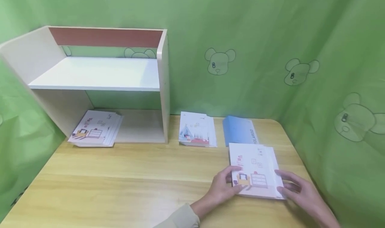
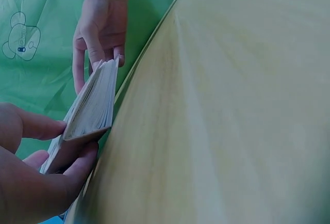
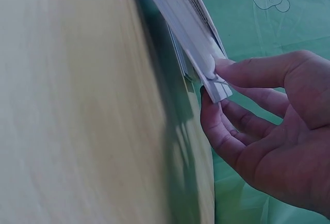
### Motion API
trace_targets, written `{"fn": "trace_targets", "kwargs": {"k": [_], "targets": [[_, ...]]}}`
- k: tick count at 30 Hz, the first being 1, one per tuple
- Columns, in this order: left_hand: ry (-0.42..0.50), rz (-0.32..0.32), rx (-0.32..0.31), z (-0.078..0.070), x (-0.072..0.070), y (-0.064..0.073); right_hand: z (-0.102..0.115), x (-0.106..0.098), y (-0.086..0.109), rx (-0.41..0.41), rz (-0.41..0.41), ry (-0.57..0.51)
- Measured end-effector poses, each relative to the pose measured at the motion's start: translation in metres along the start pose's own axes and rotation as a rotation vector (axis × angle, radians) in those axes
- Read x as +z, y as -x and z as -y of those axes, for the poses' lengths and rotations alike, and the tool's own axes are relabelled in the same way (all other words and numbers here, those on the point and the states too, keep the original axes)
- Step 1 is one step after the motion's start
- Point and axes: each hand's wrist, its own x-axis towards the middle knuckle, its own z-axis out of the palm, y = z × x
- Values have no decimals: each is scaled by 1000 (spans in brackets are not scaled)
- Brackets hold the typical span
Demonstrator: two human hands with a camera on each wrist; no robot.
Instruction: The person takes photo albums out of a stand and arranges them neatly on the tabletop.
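Both hands hold a stack of white printed booklets (image 1: 252,174) above the front right of the table. Its top cover shows a drawn yellow chair and a drawer chest. My left hand (image 1: 221,188) grips its left edge, thumb and fingers on opposite faces, as the left wrist view also shows. On the right edge, my right hand (image 1: 303,191) pinches the stack between thumb and fingers. In the right wrist view, the stack's lower corner (image 3: 214,79) sits between those fingertips. Seen from the left wrist, the page edges (image 2: 95,102) spread slightly.
A two-level shelf (image 1: 163,87) stands at the back left, with a similar booklet stack (image 1: 94,127) on its lower board. Right of it lie another white stack (image 1: 195,129) and a blue stack (image 1: 237,131) marked POLAROID. Green curtain (image 1: 255,27) surrounds the wooden table (image 1: 135,174).
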Motion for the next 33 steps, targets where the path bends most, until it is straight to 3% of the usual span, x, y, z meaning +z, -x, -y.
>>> {"fn": "trace_targets", "kwargs": {"k": [5,18,33], "targets": [[-30,0,7,-2,-1,0,2,-2,-2,46,42,15],[-96,24,-3,-8,-5,0,0,2,-6,57,72,-35],[-142,28,-14,-11,-6,2,-2,5,-10,34,76,-14]]}}
